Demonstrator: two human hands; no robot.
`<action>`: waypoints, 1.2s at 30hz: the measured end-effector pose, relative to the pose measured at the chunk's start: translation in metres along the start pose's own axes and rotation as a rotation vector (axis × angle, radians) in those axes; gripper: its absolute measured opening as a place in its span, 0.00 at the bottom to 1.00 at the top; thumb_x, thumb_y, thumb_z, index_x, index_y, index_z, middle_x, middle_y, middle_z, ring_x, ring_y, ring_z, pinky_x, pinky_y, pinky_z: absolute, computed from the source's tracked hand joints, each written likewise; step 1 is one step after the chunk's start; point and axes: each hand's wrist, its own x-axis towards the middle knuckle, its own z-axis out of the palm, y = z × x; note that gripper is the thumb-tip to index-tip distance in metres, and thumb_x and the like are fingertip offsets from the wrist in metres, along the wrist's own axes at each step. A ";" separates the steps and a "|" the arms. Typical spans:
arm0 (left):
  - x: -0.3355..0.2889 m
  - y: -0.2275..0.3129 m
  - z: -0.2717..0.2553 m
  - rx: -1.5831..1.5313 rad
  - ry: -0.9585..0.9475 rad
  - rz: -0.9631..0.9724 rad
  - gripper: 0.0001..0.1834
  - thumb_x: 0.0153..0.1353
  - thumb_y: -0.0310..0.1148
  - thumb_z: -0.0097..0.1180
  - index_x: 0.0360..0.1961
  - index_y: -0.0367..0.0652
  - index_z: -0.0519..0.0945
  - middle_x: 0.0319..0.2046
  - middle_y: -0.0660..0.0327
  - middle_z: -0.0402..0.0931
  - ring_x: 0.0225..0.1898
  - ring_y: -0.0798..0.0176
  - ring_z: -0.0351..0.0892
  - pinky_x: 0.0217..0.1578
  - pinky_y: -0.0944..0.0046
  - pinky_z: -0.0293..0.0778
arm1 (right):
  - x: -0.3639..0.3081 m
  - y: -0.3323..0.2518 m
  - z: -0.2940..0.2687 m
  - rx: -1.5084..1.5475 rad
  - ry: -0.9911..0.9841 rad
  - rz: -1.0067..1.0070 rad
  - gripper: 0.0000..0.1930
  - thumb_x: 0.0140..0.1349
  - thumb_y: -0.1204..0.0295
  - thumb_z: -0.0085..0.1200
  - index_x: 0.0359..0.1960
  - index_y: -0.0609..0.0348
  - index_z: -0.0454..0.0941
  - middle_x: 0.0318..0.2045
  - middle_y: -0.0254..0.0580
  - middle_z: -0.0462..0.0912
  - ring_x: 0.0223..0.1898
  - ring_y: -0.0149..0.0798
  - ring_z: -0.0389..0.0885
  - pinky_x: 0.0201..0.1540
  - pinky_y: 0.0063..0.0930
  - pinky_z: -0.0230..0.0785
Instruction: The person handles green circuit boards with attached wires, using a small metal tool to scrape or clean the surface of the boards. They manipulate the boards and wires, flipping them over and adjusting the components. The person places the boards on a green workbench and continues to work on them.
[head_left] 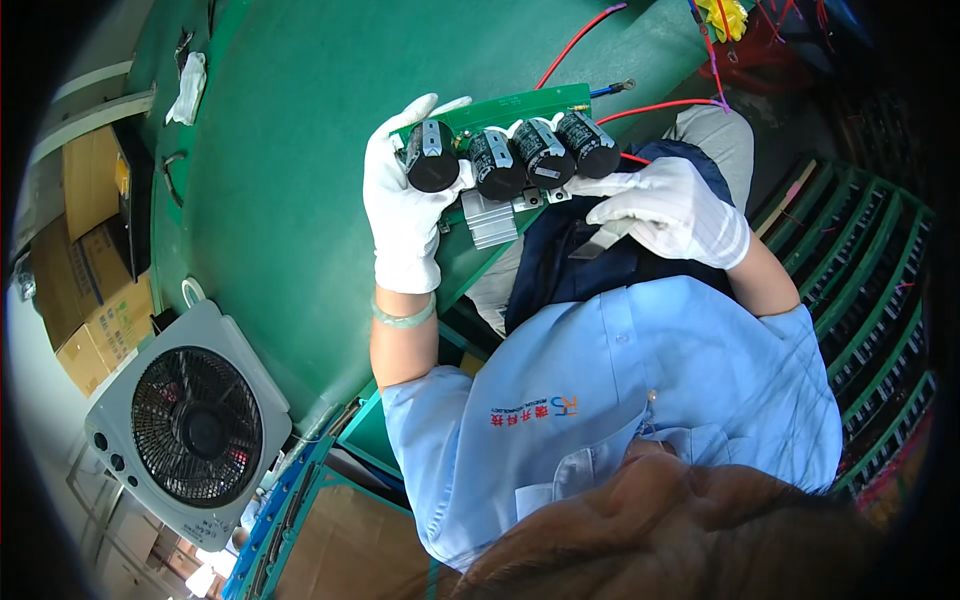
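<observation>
Over the edge of the green tabletop [300,240], a circuit board [545,99] is held at its left end by the curled left hand [402,205]. The right hand [672,208] is half-curled beside the capacitors [497,165] (whether the pale strip [603,241] is gripped cannot be told). The board is probably stiff, capacitor-heavy, best held by its edges.
</observation>
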 end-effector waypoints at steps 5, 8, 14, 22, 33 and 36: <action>0.003 -0.003 -0.002 -0.128 -0.015 -0.015 0.35 0.45 0.10 0.64 0.56 0.30 0.67 0.53 0.37 0.75 0.54 0.51 0.78 0.52 0.58 0.78 | -0.015 0.003 0.008 -0.177 -0.046 -0.110 0.11 0.46 0.77 0.55 0.34 0.56 0.80 0.57 0.38 0.80 0.21 0.38 0.79 0.22 0.28 0.66; 0.004 -0.003 -0.001 -0.058 -0.014 -0.013 0.34 0.46 0.11 0.64 0.57 0.29 0.67 0.54 0.35 0.74 0.54 0.51 0.78 0.52 0.58 0.79 | -0.021 0.003 0.012 -0.277 -0.079 -0.128 0.09 0.48 0.76 0.56 0.33 0.57 0.80 0.62 0.38 0.76 0.16 0.37 0.72 0.19 0.30 0.60; 0.004 -0.001 -0.005 -0.062 -0.036 -0.027 0.34 0.47 0.14 0.67 0.57 0.31 0.67 0.55 0.37 0.74 0.54 0.52 0.78 0.54 0.58 0.77 | -0.018 -0.007 0.004 -0.338 -0.149 -0.111 0.08 0.49 0.77 0.57 0.33 0.55 0.80 0.60 0.38 0.78 0.19 0.37 0.77 0.21 0.27 0.65; 0.003 -0.004 -0.005 0.017 -0.047 0.010 0.34 0.48 0.15 0.67 0.57 0.31 0.67 0.55 0.38 0.75 0.55 0.52 0.78 0.55 0.59 0.76 | -0.008 -0.004 0.016 -0.300 0.085 -0.033 0.10 0.48 0.78 0.59 0.34 0.54 0.79 0.52 0.35 0.83 0.26 0.39 0.82 0.26 0.28 0.72; 0.009 -0.008 -0.012 -0.145 -0.033 -0.126 0.35 0.50 0.18 0.65 0.61 0.30 0.68 0.55 0.40 0.74 0.52 0.53 0.80 0.55 0.57 0.77 | -0.020 -0.007 -0.013 0.204 0.215 0.352 0.19 0.66 0.65 0.57 0.56 0.57 0.76 0.34 0.47 0.82 0.33 0.43 0.84 0.39 0.30 0.76; 0.010 -0.012 -0.017 -0.163 -0.071 -0.130 0.34 0.53 0.23 0.65 0.62 0.32 0.69 0.56 0.45 0.75 0.53 0.55 0.79 0.57 0.57 0.75 | -0.014 0.002 -0.017 -0.272 0.200 0.173 0.16 0.64 0.69 0.54 0.54 0.55 0.77 0.35 0.43 0.82 0.34 0.45 0.83 0.38 0.34 0.76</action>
